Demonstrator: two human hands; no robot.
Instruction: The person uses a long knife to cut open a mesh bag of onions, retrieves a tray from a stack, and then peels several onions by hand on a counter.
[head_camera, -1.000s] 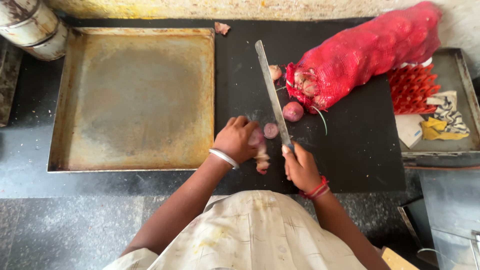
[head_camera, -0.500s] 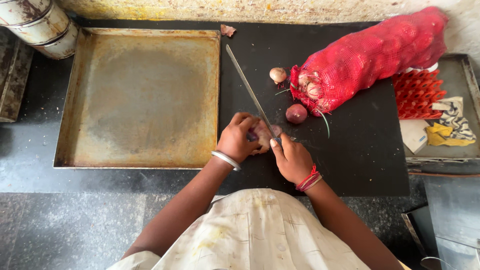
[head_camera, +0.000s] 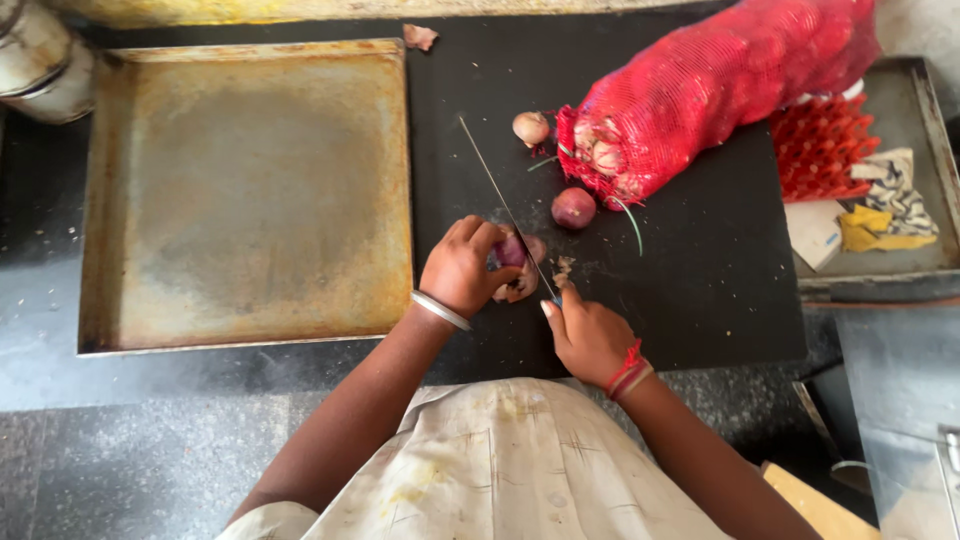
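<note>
My left hand (head_camera: 462, 268) presses down on a small red onion (head_camera: 512, 252) on the black cutting board (head_camera: 700, 290), a metal bangle on its wrist. My right hand (head_camera: 588, 335) grips the handle of a long thin knife (head_camera: 500, 200), whose blade runs up and to the left across the onion. Bits of onion peel (head_camera: 563, 268) lie beside the blade.
A large rusty metal tray (head_camera: 240, 190) sits left of the board. A red mesh sack of onions (head_camera: 700, 90) lies at the upper right, with two loose onions (head_camera: 573, 207) near its mouth. A second tray (head_camera: 905, 180) at right holds red netting and scraps. Metal cans (head_camera: 40, 60) stand top left.
The knife blade has swung from pointing nearly straight up to leaning left over the onion. My right hand has shifted down and slightly right; my left hand stays on the onion.
</note>
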